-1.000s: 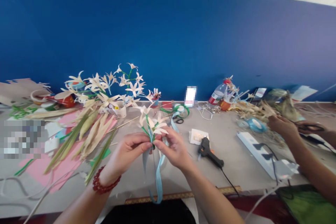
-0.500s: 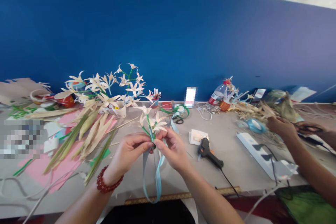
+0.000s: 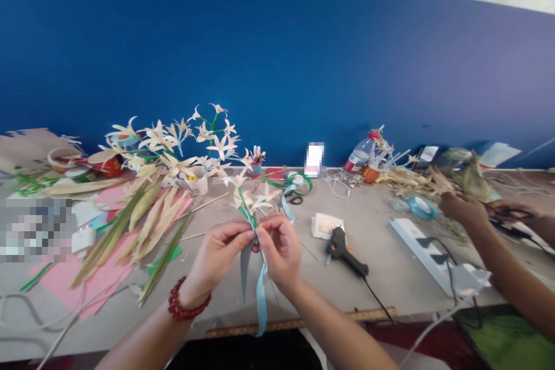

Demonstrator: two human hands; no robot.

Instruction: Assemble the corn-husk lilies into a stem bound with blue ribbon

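1. The left hand (image 3: 226,245) and right hand (image 3: 280,251) meet over the bench (image 3: 329,295), fingers pinched together on the green-wrapped stem of a pale flower spray (image 3: 249,202). Its petals rise just beyond the fingertips, and a light-blue ribbon (image 3: 261,300) hangs below them.
2. Beyond the fingers and to their left, a white cup (image 3: 198,184) shows something yellow at its mouth. Pale flowers (image 3: 176,165) crowd over it; whether their stems stand inside, I cannot tell.
3. Almost straight beyond the fingers, a small blue-and-red cup (image 3: 254,169) holds a bunch of slim, white-tipped sticks.
4. Far left of the fingers, a red cup (image 3: 108,165) lies tilted beside a pale-rimmed bowl (image 3: 64,159); their contents are unclear.
5. Beyond and right of the fingers, a red-capped clear bottle (image 3: 359,156) leans next to an orange cup (image 3: 372,173) holding white sticks and small flowers. The bottle's fill is hard to make out.
6. Nearer, right of the fingers, a black glue gun (image 3: 347,254) lies by a small white packet (image 3: 328,226). Farther right, another person's hands (image 3: 463,209) work near dry husks, with dark-handled scissors.
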